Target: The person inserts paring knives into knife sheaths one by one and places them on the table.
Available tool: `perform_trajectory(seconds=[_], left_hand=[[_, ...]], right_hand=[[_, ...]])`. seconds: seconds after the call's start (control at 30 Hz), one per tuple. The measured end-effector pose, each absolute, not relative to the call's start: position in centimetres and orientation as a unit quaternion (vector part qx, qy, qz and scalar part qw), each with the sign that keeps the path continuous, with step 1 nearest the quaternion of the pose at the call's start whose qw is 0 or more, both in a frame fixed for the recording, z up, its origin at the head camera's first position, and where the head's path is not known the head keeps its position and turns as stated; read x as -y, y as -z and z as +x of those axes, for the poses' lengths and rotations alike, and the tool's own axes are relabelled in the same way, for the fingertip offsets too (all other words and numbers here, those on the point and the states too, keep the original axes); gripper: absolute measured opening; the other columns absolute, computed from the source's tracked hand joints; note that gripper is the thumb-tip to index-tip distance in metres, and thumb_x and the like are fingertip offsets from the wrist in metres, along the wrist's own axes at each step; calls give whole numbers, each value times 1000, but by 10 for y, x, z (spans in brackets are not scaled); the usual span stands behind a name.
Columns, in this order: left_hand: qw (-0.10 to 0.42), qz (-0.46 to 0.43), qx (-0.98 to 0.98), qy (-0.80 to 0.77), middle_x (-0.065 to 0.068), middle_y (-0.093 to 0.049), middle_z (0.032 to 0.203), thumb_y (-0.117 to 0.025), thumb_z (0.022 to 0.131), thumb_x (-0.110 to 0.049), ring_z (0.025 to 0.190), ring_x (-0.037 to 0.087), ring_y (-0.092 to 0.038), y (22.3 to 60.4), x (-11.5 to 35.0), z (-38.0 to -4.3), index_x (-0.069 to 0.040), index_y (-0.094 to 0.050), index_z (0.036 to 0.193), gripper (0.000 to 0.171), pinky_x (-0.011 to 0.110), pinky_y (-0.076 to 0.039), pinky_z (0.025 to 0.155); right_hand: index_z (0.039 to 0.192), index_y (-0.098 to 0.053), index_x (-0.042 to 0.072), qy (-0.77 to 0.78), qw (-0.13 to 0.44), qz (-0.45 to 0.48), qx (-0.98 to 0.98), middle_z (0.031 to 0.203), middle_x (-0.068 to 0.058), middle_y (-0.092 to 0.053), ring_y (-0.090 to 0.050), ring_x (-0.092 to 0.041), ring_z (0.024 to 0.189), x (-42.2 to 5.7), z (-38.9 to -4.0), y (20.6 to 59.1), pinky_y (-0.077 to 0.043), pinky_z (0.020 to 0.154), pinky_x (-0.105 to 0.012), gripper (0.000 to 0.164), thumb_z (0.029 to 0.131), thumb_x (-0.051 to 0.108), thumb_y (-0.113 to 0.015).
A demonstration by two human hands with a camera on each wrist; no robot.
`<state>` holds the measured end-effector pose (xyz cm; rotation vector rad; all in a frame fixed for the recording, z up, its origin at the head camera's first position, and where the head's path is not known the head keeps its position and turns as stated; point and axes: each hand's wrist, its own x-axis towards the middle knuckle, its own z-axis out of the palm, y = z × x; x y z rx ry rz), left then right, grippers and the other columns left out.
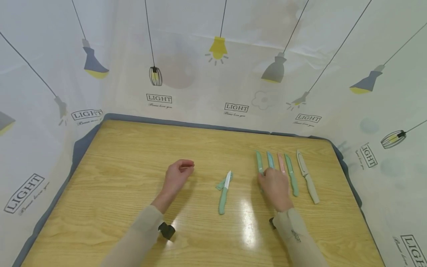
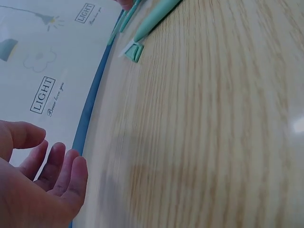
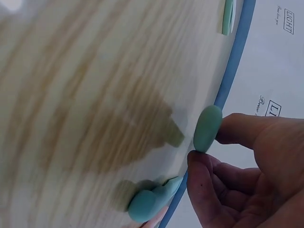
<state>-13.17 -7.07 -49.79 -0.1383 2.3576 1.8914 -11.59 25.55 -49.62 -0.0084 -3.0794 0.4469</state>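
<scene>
Between its thumb and fingers my right hand (image 1: 276, 185) pinches the handle of a green knife (image 3: 207, 129), the leftmost of a row. Its green-covered blade points to the back of the table. Just right of it lie a blue knife (image 1: 270, 159) and a pink knife (image 1: 281, 162), their handles hidden by the hand in the head view. My left hand (image 1: 178, 176) hovers at the left with loosely bent fingers and nothing in them. A green-handled knife (image 1: 222, 202) with a bare white blade lies between the hands, its blade across a green sheath (image 1: 220, 185).
Right of my right hand lie another green knife (image 1: 291, 174) and a larger pale-handled knife (image 1: 311, 189). The wooden table (image 1: 133, 148) has a blue-grey edge, with a printed curtain (image 1: 200, 81) standing around its back and sides.
</scene>
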Motion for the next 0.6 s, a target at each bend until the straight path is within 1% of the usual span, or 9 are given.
perform_trajectory(seconds=[0.1,0.37,0.6], left_hand=[[52,-41,-786,-615,13,-66,114,-63,91,-11,102,26,-63,498,75,-133,2,-65,115,27,37,-54,87],[51,-34,-802,-594,12,-66,112,-62,92,-13,102,24,-63,498,81,-132,-2,-66,113,24,37,-54,86],[56,-28,-807,-587,11,-66,111,-61,90,-13,102,24,-63,498,79,-132,-1,-66,112,26,36,-54,88]], right_hand=[[46,-44,13,-136,21,-2,990,38,5,-37,-30,-7,32,-257,-118,497,-25,30,-19,49,92,18,-59],[48,-45,11,-123,-2,-18,992,40,2,-40,-33,-9,34,-260,-123,500,-27,31,-21,48,93,20,-59],[49,-46,12,-117,-19,-24,993,40,1,-43,-36,-11,35,-260,-125,503,-32,33,-25,48,94,23,-57]])
